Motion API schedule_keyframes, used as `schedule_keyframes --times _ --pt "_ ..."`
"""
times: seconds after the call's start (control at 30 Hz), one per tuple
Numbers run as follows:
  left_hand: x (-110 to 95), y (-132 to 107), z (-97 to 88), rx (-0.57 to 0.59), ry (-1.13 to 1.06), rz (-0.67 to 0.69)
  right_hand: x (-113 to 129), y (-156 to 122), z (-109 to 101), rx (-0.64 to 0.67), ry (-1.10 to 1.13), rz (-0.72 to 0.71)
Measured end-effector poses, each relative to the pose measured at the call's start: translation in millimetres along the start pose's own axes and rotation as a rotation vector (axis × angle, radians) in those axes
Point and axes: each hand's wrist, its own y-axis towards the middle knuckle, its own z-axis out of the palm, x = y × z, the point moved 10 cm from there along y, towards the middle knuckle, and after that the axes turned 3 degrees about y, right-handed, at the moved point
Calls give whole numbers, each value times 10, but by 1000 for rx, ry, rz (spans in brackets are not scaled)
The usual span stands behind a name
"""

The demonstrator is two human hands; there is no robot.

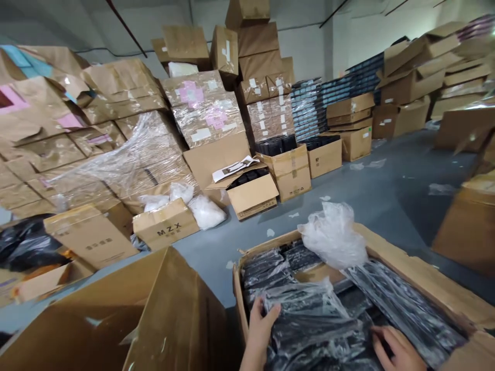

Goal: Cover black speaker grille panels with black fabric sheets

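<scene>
An open cardboard box [421, 278] at the bottom right is filled with black items wrapped in clear plastic [309, 319]. My left hand [261, 322] rests on the left end of a wrapped bundle near the box's left wall, fingers curled over it. My right hand [398, 348] lies on the wrapped items at the lower right, fingers pressing into the plastic. A crumpled clear plastic bag [334, 237] sits at the box's far rim. Whether either hand truly grips a bundle is unclear.
A large open cardboard box [154, 314] stands to the left. Stacks of taped and shrink-wrapped cartons [201, 108] fill the background. Smaller open boxes [253, 196] with black items sit on the grey floor [386, 190]. More cartons rise at the right.
</scene>
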Motion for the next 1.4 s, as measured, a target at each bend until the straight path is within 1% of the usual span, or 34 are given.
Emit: schedule_keyframes --times 0.03,0.07,0.1,0.17,0.23,0.3,0.33,0.37,0.4,0.43,0.47,0.53,0.57,0.67,0.7,0.77,0.8,0.9,0.97,1.0,1.03,1.1,1.17,1.2,1.3,1.4 --pt "115 -79 -58 -46 30 -23 -43 5 30 33 19 39" --pt "181 -152 -99 -83 102 -36 -68 19 58 65 41 78" --pt "202 -218 -120 -102 202 -40 -71 43 78 90 63 119" --pt "137 -328 -140 -128 430 -30 -7 119 108 127 121 209" --pt "32 -414 -182 -165 652 -49 114 201 156 167 208 341" --pt "-30 -468 -189 -142 841 -86 260 251 274 258 312 494" --pt "-30 -485 -174 -101 902 -103 351 270 350 325 356 543" --pt "-15 -496 -149 -50 936 -110 442 292 419 390 391 566" --pt "-1 -503 -125 -9 953 -103 527 321 472 448 414 559" --pt "0 -505 -117 5 955 -80 590 357 501 487 424 534" --pt "-9 -502 -124 -5 934 -49 620 393 508 505 423 509" --pt "33 -494 -167 -32 756 -45 594 450 477 500 414 482" --pt "78 -491 -197 -46 634 -71 547 470 439 476 404 488" --pt "263 -511 -247 -65 185 -207 409 479 313 404 404 540" --pt "304 -528 -247 -70 84 -238 379 467 273 381 417 566" --pt "357 -565 -213 -63 -11 -265 358 429 215 344 462 623" --pt "378 -583 -175 -48 1 -267 368 409 201 333 490 644" --pt "435 -611 -42 -5 206 -226 461 383 209 328 587 658" --pt "485 -606 -10 -33 307 -204 533 384 239 346 659 646" --pt "508 -600 -15 -55 338 -200 550 371 262 358 709 666" --pt "513 -590 -20 -69 352 -183 545 344 283 365 756 714" --pt "449 -575 -15 -66 343 -103 499 236 330 385 831 878" --pt "302 -591 -4 -48 300 5 485 100 370 428 892 1048" --pt "206 -612 4 -39 276 58 498 46 382 458 920 1105" --pt "-96 -691 51 -9 199 168 564 -75 412 537 1065 1217" --pt "-377 -733 137 46 112 225 553 -144 411 518 1216 1291"
